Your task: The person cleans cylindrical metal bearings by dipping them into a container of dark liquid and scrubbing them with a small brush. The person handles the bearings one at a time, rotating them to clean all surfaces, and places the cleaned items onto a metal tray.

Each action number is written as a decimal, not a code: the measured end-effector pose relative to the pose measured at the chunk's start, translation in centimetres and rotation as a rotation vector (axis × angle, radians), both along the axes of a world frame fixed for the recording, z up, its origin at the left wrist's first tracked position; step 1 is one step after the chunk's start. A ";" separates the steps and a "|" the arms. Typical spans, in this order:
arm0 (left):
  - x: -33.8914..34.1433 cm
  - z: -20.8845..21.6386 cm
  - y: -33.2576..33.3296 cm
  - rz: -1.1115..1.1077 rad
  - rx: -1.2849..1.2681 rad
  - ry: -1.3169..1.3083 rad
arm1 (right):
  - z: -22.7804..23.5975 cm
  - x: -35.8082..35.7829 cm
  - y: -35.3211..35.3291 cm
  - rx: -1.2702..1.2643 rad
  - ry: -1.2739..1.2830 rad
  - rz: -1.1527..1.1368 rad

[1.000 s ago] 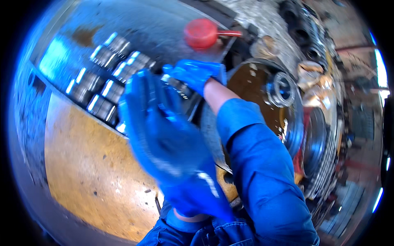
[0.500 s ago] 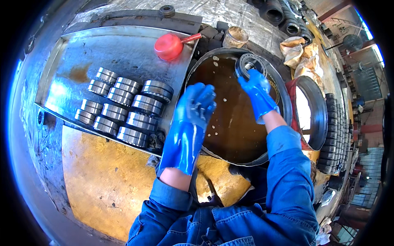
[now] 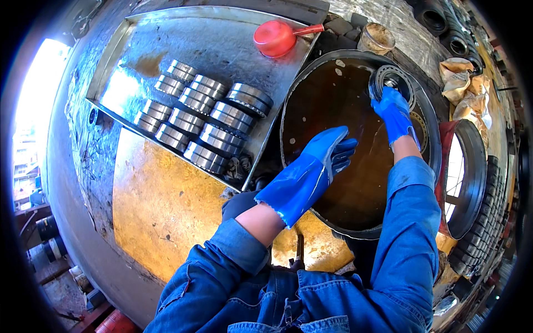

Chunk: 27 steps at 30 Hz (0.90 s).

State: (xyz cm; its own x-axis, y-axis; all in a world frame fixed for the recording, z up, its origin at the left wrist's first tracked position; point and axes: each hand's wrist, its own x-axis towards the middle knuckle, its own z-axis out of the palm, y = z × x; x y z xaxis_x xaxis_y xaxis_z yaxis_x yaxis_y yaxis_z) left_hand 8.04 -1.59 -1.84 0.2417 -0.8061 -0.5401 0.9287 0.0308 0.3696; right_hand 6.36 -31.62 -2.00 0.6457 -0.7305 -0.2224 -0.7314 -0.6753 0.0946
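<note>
Both my hands wear long blue rubber gloves. At the far right side of a round metal drum point(image 3: 284, 125) holding brown liquid point(image 3: 355, 183), my right hand point(image 3: 393, 114) is closed on a dark steel bearing ring point(image 3: 409, 89); the glove hides part of its grip. My left hand point(image 3: 319, 166) is over the drum's near left part, fingers stretched out, with nothing in it. Below the held ring, a brownish ring point(image 3: 420, 133) shows at the drum's right inner side. Left of the drum, several shiny bearings point(image 3: 222, 139) stand in rows on a metal tray point(image 3: 183, 33).
A red dipper point(image 3: 275, 40) lies at the tray's far right corner. Beyond the drum stands a dirty bucket point(image 3: 376, 38). A red-sided round drum point(image 3: 466, 177) is to the right, near stacked dark rings point(image 3: 480, 222) and crumpled sacks point(image 3: 469, 89). Yellow board point(image 3: 166, 205) covers the floor nearby.
The view has shifted, so the tray and drum sit further right and the bearings higher in the picture. My left hand has turned and reaches further over the drum. My right hand still holds the ring.
</note>
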 end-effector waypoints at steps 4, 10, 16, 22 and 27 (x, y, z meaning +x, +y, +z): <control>-0.2 1.7 -1.0 -0.005 0.100 -0.064 | -0.5 -0.8 -0.1 -0.026 -0.046 0.040; 0.4 2.0 -2.7 -0.063 0.192 -0.068 | 6.0 0.4 3.5 0.210 -0.078 0.075; 0.8 4.2 -4.0 -0.092 0.146 0.017 | 12.7 -1.7 9.3 1.000 -0.262 -0.436; -0.2 1.9 -4.3 0.036 -0.203 0.149 | 13.2 -6.2 16.4 0.955 -0.292 -0.262; -1.7 0.8 0.3 -0.147 -0.227 -0.746 | 11.2 -11.5 23.4 1.456 -0.784 -0.667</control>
State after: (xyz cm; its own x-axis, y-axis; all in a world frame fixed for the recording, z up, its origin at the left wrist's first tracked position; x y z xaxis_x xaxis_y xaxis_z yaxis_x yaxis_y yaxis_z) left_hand 6.29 -1.27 -1.07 0.3580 -0.9288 -0.0961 0.4390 0.0766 0.8952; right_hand -5.11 -8.20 9.18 0.6134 -0.4006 -0.6806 -0.4657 0.5125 -0.7214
